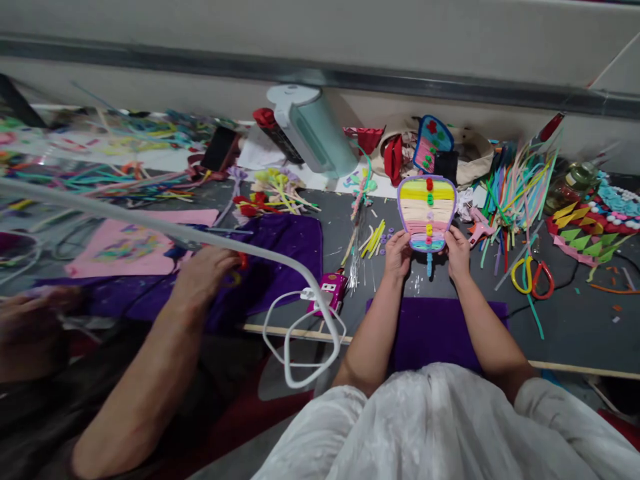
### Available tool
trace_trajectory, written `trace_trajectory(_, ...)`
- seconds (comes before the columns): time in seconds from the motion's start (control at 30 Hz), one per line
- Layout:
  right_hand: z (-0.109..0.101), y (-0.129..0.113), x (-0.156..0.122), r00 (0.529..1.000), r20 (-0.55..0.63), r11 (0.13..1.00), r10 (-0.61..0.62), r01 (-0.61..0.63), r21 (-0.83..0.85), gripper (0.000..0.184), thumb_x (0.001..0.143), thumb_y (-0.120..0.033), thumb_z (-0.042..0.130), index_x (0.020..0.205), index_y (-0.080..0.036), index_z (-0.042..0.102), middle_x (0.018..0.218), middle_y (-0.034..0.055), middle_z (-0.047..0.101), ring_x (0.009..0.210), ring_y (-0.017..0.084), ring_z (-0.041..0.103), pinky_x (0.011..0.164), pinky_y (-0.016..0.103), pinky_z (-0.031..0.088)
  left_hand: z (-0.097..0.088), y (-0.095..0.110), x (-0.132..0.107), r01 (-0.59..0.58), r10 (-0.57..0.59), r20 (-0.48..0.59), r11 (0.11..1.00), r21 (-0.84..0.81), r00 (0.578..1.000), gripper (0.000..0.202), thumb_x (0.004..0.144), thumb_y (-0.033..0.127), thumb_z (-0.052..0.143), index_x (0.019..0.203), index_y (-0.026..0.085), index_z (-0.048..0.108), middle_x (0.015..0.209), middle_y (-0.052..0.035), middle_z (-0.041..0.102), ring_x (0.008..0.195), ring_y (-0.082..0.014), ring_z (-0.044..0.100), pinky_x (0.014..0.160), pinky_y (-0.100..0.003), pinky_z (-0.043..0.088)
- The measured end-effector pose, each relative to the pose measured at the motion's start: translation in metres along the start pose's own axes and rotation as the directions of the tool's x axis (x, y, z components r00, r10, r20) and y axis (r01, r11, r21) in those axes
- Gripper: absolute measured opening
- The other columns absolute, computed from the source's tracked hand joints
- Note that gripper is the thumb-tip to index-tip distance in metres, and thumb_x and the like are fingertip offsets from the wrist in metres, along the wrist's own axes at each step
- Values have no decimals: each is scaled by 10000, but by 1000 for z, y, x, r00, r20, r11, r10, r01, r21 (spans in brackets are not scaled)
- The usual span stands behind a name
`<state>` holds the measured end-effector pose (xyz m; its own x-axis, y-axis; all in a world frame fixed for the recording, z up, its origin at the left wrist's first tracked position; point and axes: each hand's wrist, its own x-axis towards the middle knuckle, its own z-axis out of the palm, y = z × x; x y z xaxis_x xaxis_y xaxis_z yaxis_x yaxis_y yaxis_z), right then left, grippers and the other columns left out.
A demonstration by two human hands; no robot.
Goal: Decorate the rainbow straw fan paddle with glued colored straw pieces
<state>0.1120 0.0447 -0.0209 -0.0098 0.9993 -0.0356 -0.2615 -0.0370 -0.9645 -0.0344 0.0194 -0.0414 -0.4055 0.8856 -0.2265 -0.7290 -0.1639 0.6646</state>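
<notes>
Between my two hands is a fan-shaped craft piece (413,210), banded in yellow, cream, pink and blue inside a purple rim. A row of small coloured curls runs down its middle, and a blue handle (429,265) sticks out below. My left hand (397,255) grips its lower left edge, thumb on the front. At the lower right edge, my right hand (457,252) holds it the same way. Yellow strips (373,239) and purple coils (387,235) lie left of my left hand. A pink glue gun (480,227) rests just beyond my right hand.
Scissors (533,277) and a bundle of pipe cleaners (523,190) lie to the right. A pale kettle (320,133) stands at the back. A magenta power strip (331,292) sits near the table edge beside a looping white cable (300,267). At left, a co-worker's hand (207,273) is over purple cloth.
</notes>
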Motion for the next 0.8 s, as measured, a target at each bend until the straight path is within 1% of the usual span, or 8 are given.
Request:
trace_trajectory(0.07,2,1,2,1000,6,1000,13,-13,-2,501,772,-531,691,1139,-191,719,832,21,720,569,120,515,487,253,473,0,0,1,-8,8,30,1000,-9,1000,397,536,289,966,850,159,761,827,-32,799,675,-137,715,663,-236,547)
trace_trajectory(0.13,5,2,3,1000,23,1000,15,-15,5,509,763,-527,701,1141,-187,716,871,32,736,593,128,541,493,255,479,0,0,2,-20,21,60,1000,-18,998,386,586,324,946,886,156,770,873,-35,803,721,-141,725,707,-246,563)
trace_trajectory(0.23,11,3,4,999,49,1000,5,-6,25,526,756,-523,713,1155,-179,707,909,41,746,616,134,563,500,255,487,-2,1,6,-46,48,70,999,-27,996,347,670,370,899,920,161,779,941,-43,804,798,-157,737,758,-261,575)
trace_trajectory(0.43,18,1,8,998,60,996,-6,0,92,521,725,-493,733,1132,-171,694,851,21,725,562,110,530,471,243,479,-9,0,14,-61,61,70,998,5,996,239,751,329,827,929,178,774,1019,-67,797,849,-175,738,760,-278,587)
trace_trajectory(0.53,18,0,10,998,58,994,0,-6,106,497,707,-479,737,1092,-169,697,839,19,724,551,106,521,458,237,462,-10,0,16,-71,70,78,997,15,994,219,772,331,807,930,186,765,1016,-65,795,851,-180,739,735,-269,589)
trace_trajectory(0.67,19,-2,11,999,54,996,3,-8,94,485,686,-485,731,1049,-165,703,828,18,724,553,108,517,470,243,460,-10,-1,17,-55,54,62,998,19,997,227,789,354,783,933,184,739,967,-63,789,818,-180,733,684,-267,589)
trace_trajectory(0.8,21,-3,10,999,46,997,-1,-2,82,496,674,-492,739,1040,-158,704,812,13,722,556,107,518,476,240,451,-8,1,16,-22,21,60,1000,12,998,280,784,380,787,962,172,724,960,-74,787,819,-184,728,666,-261,588)
